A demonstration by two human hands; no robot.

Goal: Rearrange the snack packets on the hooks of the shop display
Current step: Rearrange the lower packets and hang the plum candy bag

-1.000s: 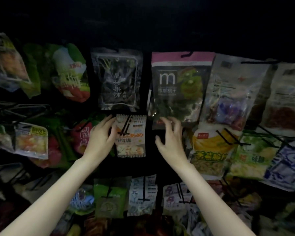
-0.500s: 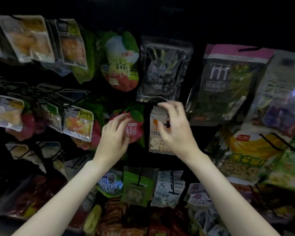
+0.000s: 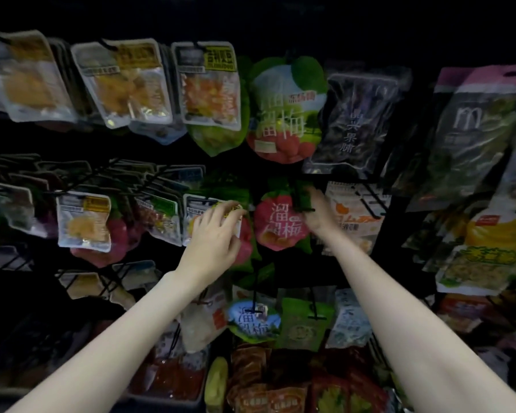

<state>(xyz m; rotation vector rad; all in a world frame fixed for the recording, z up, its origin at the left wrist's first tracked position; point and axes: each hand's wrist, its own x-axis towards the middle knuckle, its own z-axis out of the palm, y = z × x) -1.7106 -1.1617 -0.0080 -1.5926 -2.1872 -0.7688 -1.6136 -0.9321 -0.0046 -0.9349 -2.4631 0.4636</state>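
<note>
Snack packets hang on black wire hooks in rows. My left hand [image 3: 218,234] lies with loosely bent fingers on the top of a clear packet with a yellow label [image 3: 204,217] in the middle row. Just to its right hangs a red plum packet with white characters [image 3: 280,226]. My right hand [image 3: 318,214] is blurred and reaches to the green top right edge of that red packet, beside its hook [image 3: 306,208]. Its fingertips are hidden against the packet, so its grip is unclear. A white and orange packet [image 3: 358,216] hangs behind my right wrist.
The top row holds clear dried-fruit packets [image 3: 212,84], a green and red plum packet [image 3: 283,111] and a dark packet [image 3: 355,123]. Bare hooks [image 3: 81,174] jut out at the middle left. Lower down hang a blue packet [image 3: 255,318], a green packet [image 3: 304,323] and red packs.
The view has swung left along the display. My left hand moved from the red plum packet to the clear yellow-label packet. My right hand left the white and orange packet for the red one.
</note>
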